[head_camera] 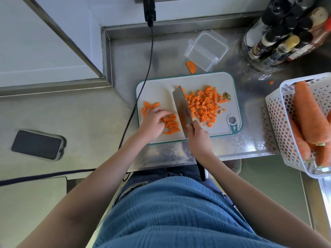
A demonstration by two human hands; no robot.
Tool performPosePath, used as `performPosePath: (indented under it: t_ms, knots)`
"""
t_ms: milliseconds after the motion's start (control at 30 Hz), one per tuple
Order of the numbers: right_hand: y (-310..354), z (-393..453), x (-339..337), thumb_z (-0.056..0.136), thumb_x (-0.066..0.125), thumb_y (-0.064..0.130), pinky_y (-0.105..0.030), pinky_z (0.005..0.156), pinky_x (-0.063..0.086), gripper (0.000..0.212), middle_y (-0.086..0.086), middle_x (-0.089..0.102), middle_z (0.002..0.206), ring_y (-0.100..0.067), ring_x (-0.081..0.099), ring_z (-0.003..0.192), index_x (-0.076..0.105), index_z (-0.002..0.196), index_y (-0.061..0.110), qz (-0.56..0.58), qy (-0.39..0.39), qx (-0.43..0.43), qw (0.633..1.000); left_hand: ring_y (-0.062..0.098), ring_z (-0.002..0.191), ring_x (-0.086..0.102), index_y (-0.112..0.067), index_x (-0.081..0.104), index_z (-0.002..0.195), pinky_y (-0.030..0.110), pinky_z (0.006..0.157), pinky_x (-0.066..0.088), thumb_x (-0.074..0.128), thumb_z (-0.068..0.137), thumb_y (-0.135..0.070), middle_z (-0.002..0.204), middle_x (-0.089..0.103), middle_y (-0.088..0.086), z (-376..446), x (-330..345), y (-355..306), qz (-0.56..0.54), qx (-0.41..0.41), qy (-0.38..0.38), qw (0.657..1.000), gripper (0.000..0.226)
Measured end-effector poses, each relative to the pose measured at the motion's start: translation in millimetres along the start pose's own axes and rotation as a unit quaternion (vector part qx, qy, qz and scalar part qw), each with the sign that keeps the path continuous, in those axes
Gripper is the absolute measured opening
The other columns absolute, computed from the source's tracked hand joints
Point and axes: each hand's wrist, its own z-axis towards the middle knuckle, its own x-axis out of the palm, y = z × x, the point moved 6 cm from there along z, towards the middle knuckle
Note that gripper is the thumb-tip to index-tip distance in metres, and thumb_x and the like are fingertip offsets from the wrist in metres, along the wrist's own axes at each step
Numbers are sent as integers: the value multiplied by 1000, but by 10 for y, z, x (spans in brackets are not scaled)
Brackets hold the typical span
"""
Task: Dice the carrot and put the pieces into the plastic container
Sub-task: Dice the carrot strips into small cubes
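From the head view, the dicing step looks well along but unfinished: the right hand (198, 138) has its grip curled round the dark handle of a broad steel cleaver (181, 111), whose blade stands on the pale rectangular cutting board with a teal rim (161, 86); the left hand (152, 122) rests on a small row of orange carrot strips (171, 125) just left of the blade, fingers bent over them to steady them, pressing rather than pinching as far as can be told; a few uncut carrot slices (148, 106) lie under and beyond that hand; to the right of the blade a loose heap of diced carrot cubes (204, 104) covers the middle of the board, with the carrot's stem end (227, 96) at its far side; the clear square plastic container (206, 50) stands on the steel tabletop (125, 59) beyond the board, and no carrot shows inside it; one stray carrot slice (191, 66) lies just beside it; the next move probably calls for crosswise cuts through the strips, fingertips kept back from the edge; room is tight on the right, where a white perforated plastic basket of whole carrots (279, 122) sits near the board, and a black cable (143, 86) crosses the board's left corner; the board's near edge lies close to the tabletop's front lip.
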Motion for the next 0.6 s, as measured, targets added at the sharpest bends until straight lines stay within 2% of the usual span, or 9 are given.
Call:
performPosePath:
  t_ms: [100, 200, 267, 367, 500, 600]
  knots:
    - [16, -10, 87, 104, 32, 25, -28, 45, 27, 21, 0, 47, 64, -14, 43, 53, 38, 89, 11, -13, 1, 5, 1000, 19, 135, 23, -16, 44, 137, 21, 103, 16, 59, 82, -7, 141, 37, 2, -80, -14, 23, -15, -12, 24, 1000, 58]
    - [30, -14, 137, 104, 31, 27, -28, 44, 29, 22, -3, 48, 65, -17, 44, 53, 36, 90, 11, -14, -6, 9, 1000, 23, 133, 25, -11, 40, 140, 27, 107, 20, 75, 75, -26, 141, 36, 4, -174, 0, 15, 62, 48, 39, 996, 75]
    - [50, -31, 121, 104, 31, 28, -29, 43, 28, 21, -5, 50, 65, -19, 44, 51, 35, 90, 13, -13, -24, 3, 1000, 29, 129, 31, -7, 40, 139, 37, 108, 26, 81, 69, -30, 139, 40, 8, -195, 30, 19, 107, 78, 27, 991, 84]
    - [104, -84, 71, 104, 30, 29, -29, 42, 27, 19, -6, 51, 63, -21, 44, 50, 34, 92, 15, -17, -50, -15, 999, 35, 122, 39, -3, 48, 134, 47, 105, 34, 85, 63, -27, 130, 48, 13, -163, 88, -2, 120, 102, 2, 988, 83]
    - [166, -89, 141, 103, 28, 32, -34, 48, 38, 22, -17, 58, 71, -35, 52, 59, 33, 94, 14, -41, -33, -21, 998, 32, 113, 48, -2, 59, 121, 37, 102, 35, 84, 64, -22, 115, 54, 14, -146, 83, -12, 73, 100, -51, 991, 65]
    - [173, -72, 198, 104, 28, 32, -36, 50, 39, 22, -18, 57, 71, -36, 52, 60, 32, 92, 13, -38, -37, -19, 998, 26, 109, 49, -6, 62, 117, 29, 98, 36, 83, 67, -23, 110, 55, 10, -159, 79, -27, 53, 103, -68, 991, 57]
